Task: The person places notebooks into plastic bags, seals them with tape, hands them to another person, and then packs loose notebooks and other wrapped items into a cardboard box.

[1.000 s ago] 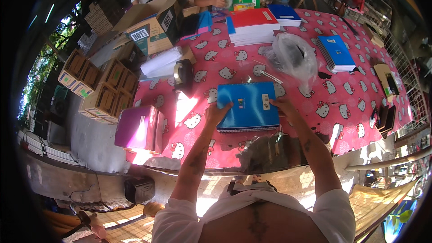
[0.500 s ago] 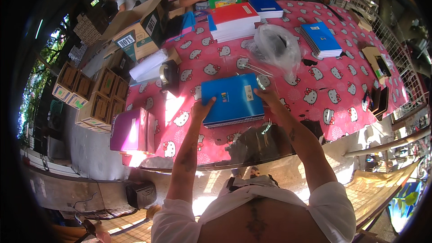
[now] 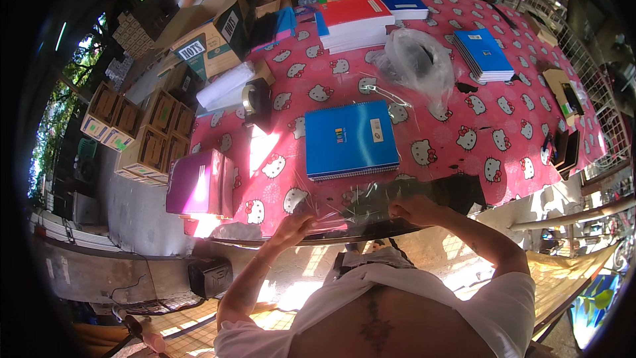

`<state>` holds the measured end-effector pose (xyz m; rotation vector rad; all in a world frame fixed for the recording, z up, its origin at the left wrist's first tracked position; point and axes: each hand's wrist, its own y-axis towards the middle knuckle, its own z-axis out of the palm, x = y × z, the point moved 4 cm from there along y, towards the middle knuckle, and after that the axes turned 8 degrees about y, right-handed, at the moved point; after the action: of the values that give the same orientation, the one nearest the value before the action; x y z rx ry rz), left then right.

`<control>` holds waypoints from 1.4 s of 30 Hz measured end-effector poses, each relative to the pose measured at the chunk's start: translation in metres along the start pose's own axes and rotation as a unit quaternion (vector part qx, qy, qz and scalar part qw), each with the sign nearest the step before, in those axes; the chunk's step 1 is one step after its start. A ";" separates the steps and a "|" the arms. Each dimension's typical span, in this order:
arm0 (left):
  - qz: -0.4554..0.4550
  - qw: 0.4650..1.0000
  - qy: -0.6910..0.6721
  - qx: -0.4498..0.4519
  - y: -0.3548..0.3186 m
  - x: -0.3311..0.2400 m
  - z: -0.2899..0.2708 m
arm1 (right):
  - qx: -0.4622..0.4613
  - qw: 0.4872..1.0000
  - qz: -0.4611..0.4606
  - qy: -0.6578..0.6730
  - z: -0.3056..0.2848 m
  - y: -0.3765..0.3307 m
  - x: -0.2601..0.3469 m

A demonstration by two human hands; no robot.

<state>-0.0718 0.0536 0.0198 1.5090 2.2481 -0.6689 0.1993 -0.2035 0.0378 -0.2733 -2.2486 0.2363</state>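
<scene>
Pink patterned desk (image 3: 440,172); blue notebook stack (image 3: 351,139) lies near front, now let go. Left hand (image 3: 295,231) and right hand (image 3: 412,211) have moved to near edge, both curled closed on clear film (image 3: 334,220), though glare blurs exact hold. Handling passes from stack to film.

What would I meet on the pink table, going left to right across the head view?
Purple-covered stack → dark object with a shiny rounded side → blue spiral-bound stack → farther blue notebook stack → dark flat items.
</scene>
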 end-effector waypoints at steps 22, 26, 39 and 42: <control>0.039 0.979 0.103 -0.171 0.111 0.003 -0.171 | -0.412 0.859 -0.014 -0.305 -0.131 0.043 0.077; -0.014 0.998 0.059 0.014 0.212 0.033 -0.187 | -0.233 0.941 -0.124 -0.212 0.003 0.111 0.111; 0.182 0.881 0.323 -0.294 0.445 -0.001 -0.095 | -0.257 0.949 -0.026 -0.181 0.006 0.139 0.107; 0.204 0.910 0.292 -0.215 0.445 -0.027 -0.113 | -0.269 0.946 -0.017 -0.179 0.002 0.139 0.103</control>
<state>0.3481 0.2389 0.0437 2.0135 2.1262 0.4367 0.1499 -0.0426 0.0754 -0.5107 -2.6467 -0.3884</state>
